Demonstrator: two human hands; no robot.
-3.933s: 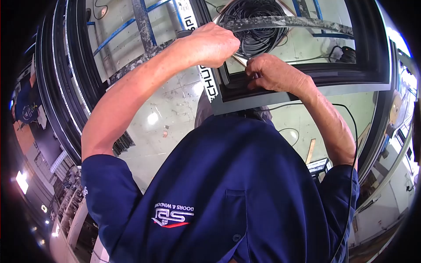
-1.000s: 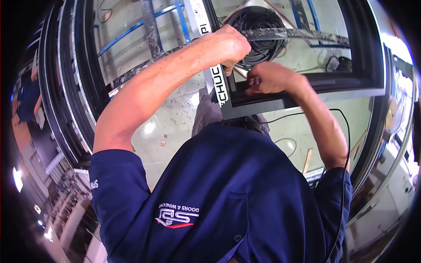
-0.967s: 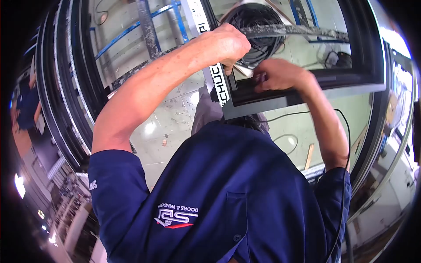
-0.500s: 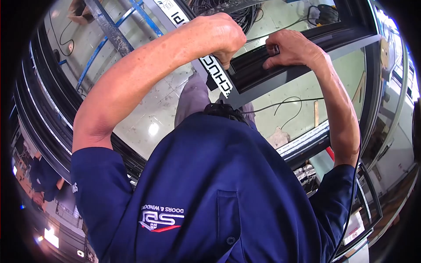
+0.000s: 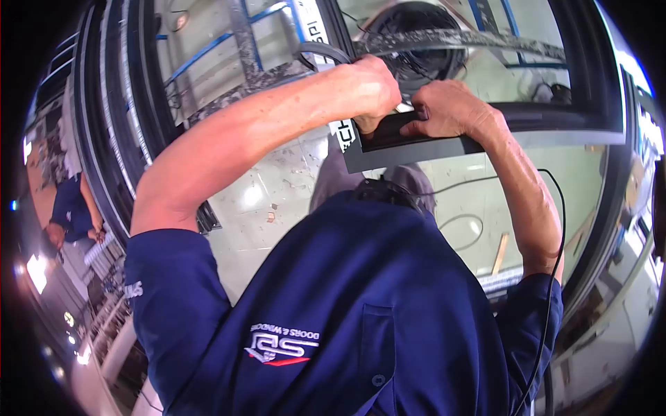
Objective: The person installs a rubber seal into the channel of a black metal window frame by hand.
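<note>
Head view. A dark frame (image 5: 593, 118) is seen lying roughly flat in front of the person's waist, its near corner set between the two hands. The left hand (image 5: 374, 90) is bent down over this corner, its fingers curled tightly inward; whether anything is pinched within them cannot be told. By this placing the corner is probably steadied from above. The right hand (image 5: 451, 111) is rested on the near bar just beside it, the thumb laid along the bar and the fingers half curled, with a small gap left between; what is held, if anything, is hidden. The near bar is perhaps pressed or braced in this way. Beside the left wrist, a dark strip (image 5: 325, 48) is looped across the white printed tape (image 5: 312, 21) on the frame's left side. Within the frame's outline, a speckled bar (image 5: 492, 43) is seen, apparently passed beneath as a support. A coil of cable (image 5: 433, 62) is placed lower down, presumably out of the way.
</note>
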